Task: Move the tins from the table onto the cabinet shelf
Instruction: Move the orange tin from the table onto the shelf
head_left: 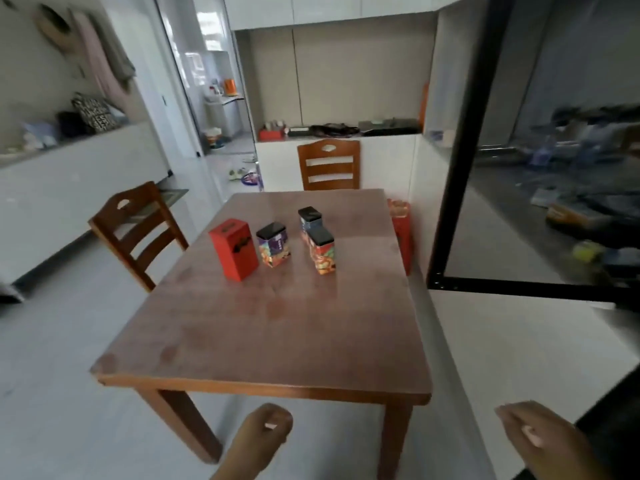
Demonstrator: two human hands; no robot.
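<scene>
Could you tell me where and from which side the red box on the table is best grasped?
I would grip the red box across its two broad upright faces near the top, reaching from the near side of the table. It stands upright, tall and flat-sided, and its near faces are clear; the purple tin stands close on its right. Both hands hang empty.

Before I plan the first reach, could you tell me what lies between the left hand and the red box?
In the head view, only bare tabletop lies between the left hand and the red box; nothing stands there.
</scene>
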